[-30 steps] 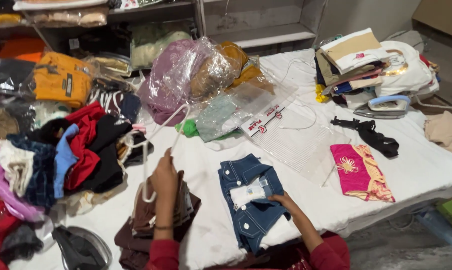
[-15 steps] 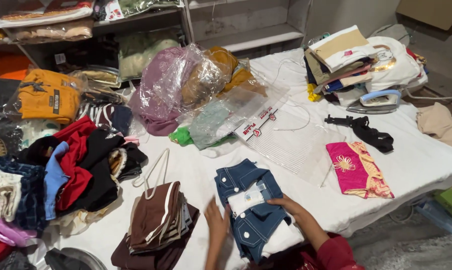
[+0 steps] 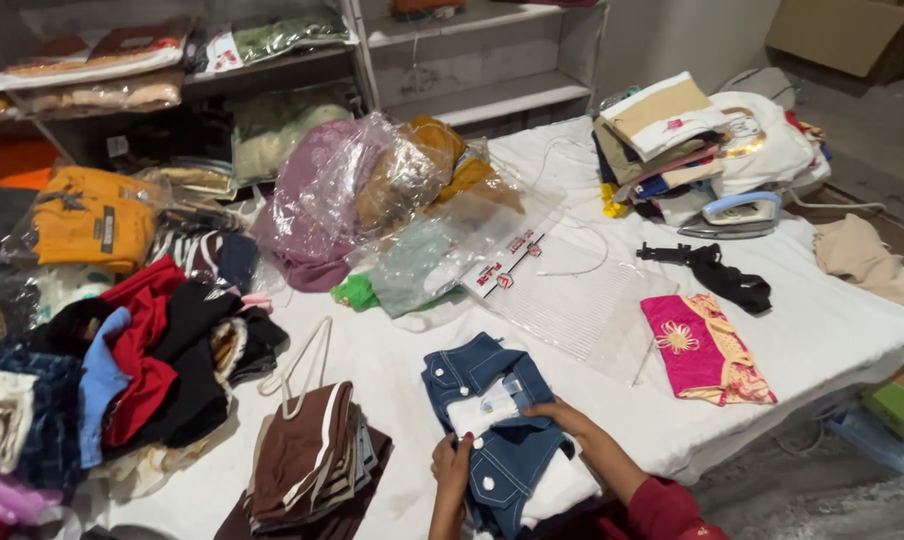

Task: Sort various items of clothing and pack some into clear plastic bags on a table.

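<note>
Left hand (image 3: 452, 462) had come off the brown stack (image 3: 307, 455) and across to the denim jacket (image 3: 497, 435), which it had been nowhere near a second before. Right hand (image 3: 562, 415) stayed on the jacket throughout.

Jacket lay at the bench (image 3: 832, 330) near edge, about 6 o'clock from the clear bag (image 3: 572, 290), folded small with a white garment (image 3: 562, 490) showing inside and below it. Left fingers (image 3: 460, 445) were curled against the jacket's left edge, closed loosely on the fold; whether they truly pinched cloth could not be told. Right fingers (image 3: 537, 410) lay flat and nearly straight on the top panel, pressing rather than gripping.

Brown stack sat at 9 o'clock from the jacket, just beside it, a cord loop lying over its top. Pink cloth (image 3: 707, 350) at 3 o'clock, well apart. Iron (image 3: 737, 212) at 1 o'clock beside a tall clothes stack (image 3: 692, 140). Loose heap of red, black and blue clothes (image 3: 142, 360) at 9 to 10 o'clock.

Risks, as judged:
- Jacket hung close to the near edge; a pull toward the body could drag it and the white garment off onto the floor.
- Flat right hand gave little hold, so the fold could spring open if the left hand tugged.
- Left elbow swinging out could topple the brown stack.
</note>
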